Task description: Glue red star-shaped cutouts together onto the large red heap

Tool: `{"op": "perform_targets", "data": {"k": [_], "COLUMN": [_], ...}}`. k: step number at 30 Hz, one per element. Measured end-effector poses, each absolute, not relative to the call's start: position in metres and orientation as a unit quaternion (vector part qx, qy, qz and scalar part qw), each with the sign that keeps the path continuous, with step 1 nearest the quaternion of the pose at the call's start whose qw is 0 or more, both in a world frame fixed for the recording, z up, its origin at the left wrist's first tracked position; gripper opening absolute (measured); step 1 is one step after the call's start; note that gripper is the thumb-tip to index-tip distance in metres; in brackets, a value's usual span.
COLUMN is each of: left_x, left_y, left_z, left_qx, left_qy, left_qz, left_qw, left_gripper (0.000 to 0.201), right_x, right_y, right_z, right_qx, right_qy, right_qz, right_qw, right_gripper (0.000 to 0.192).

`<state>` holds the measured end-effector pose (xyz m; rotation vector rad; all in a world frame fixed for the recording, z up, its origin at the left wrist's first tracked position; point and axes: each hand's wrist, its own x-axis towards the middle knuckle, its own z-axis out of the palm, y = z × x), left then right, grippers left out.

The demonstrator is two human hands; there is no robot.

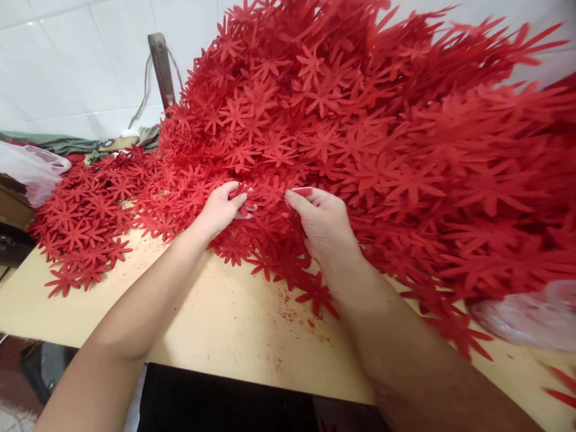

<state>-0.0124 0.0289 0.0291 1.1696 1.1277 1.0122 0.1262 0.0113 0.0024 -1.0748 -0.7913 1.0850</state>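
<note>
A big heap of red flower-shaped cut-outs (279, 114), each with several narrow petals, rises in front of me. At the heap's near side, my left hand (222, 207) is closed, with red petals showing between thumb and fingers. A short way to the right, my right hand (324, 222) pinches a red cut-out between thumb and forefinger; one petal sticks out along the finger. Much of what each hand holds blends into the red behind it. Below my right hand, a single red flower cut-out (316, 294) lies on the tabletop.
The pale wooden table (225, 330) carries red crumbs near its front. A smaller pile of red cut-outs (85, 222) spreads left. White plastic bag (31, 171) lies at far left, clear plastic (526, 315) at right. An upright dark bar (161, 72) stands before the tiled wall (67, 60).
</note>
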Motion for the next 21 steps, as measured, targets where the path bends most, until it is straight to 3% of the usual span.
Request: {"op": "perform_targets", "data": {"k": [3, 7, 11, 21], "left_x": [-0.009, -0.006, -0.004, -0.004], "left_y": [0.026, 0.019, 0.014, 0.014], "left_z": [0.03, 0.032, 0.03, 0.025], "left_qx": [0.504, 0.55, 0.595, 0.508], "left_qy": [0.482, 0.425, 0.394, 0.455], "left_qz": [0.437, 0.453, 0.428, 0.472], "left_qw": [0.568, 0.558, 0.555, 0.559], "left_gripper": [0.017, 0.001, 0.016, 0.016], "right_x": [0.127, 0.127, 0.127, 0.118], "right_y": [0.008, 0.004, 0.003, 0.0], "right_z": [0.001, 0.0, -0.002, 0.004], "right_qx": [-0.495, -0.517, -0.491, -0.491], "right_qy": [-0.399, -0.481, -0.532, -0.469], "right_qz": [0.465, 0.414, 0.4, 0.447], "right_qw": [0.617, 0.574, 0.563, 0.583], "right_gripper": [0.017, 0.03, 0.029, 0.041]}}
